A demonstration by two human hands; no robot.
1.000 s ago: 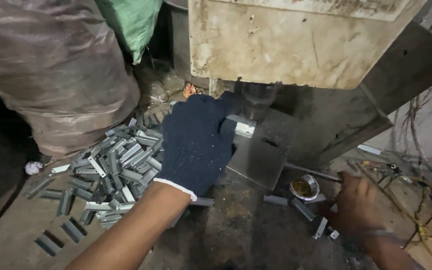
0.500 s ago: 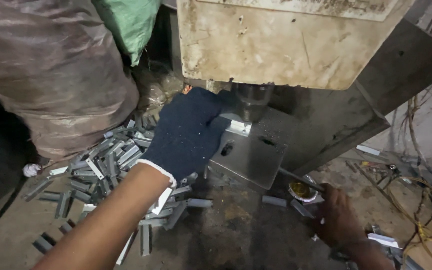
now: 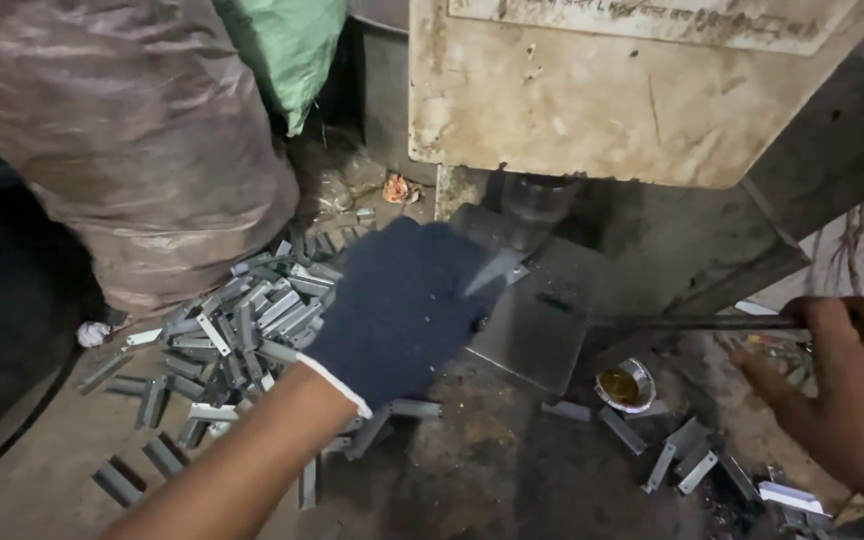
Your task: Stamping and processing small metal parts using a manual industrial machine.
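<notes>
My left hand (image 3: 402, 310), in a dark blue knit glove, reaches to the slanted steel die plate (image 3: 542, 335) under the press ram (image 3: 537, 205). Its fingertips pinch a small flat metal piece (image 3: 500, 270) at the plate's upper edge. My bare right hand (image 3: 842, 390) is at the right edge, fingers curled around the end of a thin metal rod (image 3: 692, 322) that runs horizontally toward the press. A heap of several short grey metal channel pieces (image 3: 242, 320) lies just left of my gloved hand.
The worn cream press housing (image 3: 632, 90) hangs over the plate. A bulging brown sack (image 3: 132, 130) and a green bag (image 3: 287, 50) stand at the left. A small round tin with yellow liquid (image 3: 624, 385) and loose metal pieces (image 3: 687, 455) lie on the dirty bench.
My right hand has risen from the loose pieces on the bench and closed on the rod. My left hand has stayed at the die plate, shifting slightly, with a piece at its fingertips.
</notes>
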